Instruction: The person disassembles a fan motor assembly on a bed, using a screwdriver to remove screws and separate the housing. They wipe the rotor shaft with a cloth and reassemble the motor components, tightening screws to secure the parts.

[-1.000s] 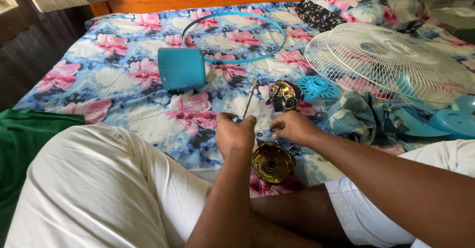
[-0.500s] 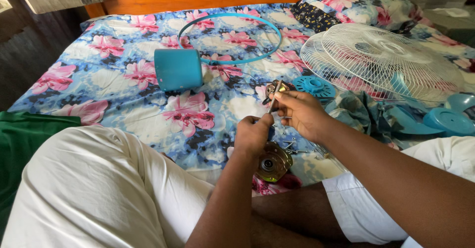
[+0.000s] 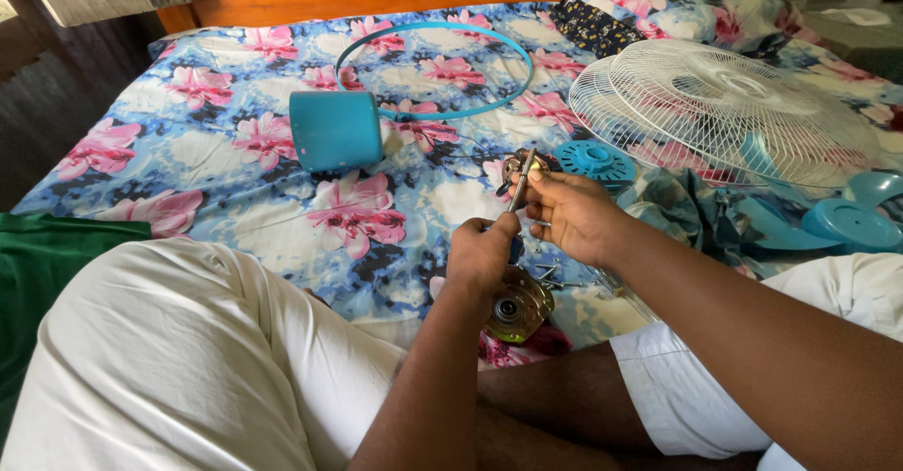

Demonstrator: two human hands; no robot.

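a floral blue-and-pink bedsheet (image 3: 235,189) covers the bed. the right hand (image 3: 574,217) pinches a thin metal shaft (image 3: 520,181) upright, fingers closed on it. the left hand (image 3: 482,255) curls loosely just beside the shaft's lower end, above a round brass-coloured motor plate (image 3: 517,306). a teal cylindrical cover (image 3: 336,131) lies well apart.

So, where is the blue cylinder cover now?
In the head view, the blue cylinder cover lies on the flowered bedsheet, upper left of both hands, touching the lower left of the thin blue ring.
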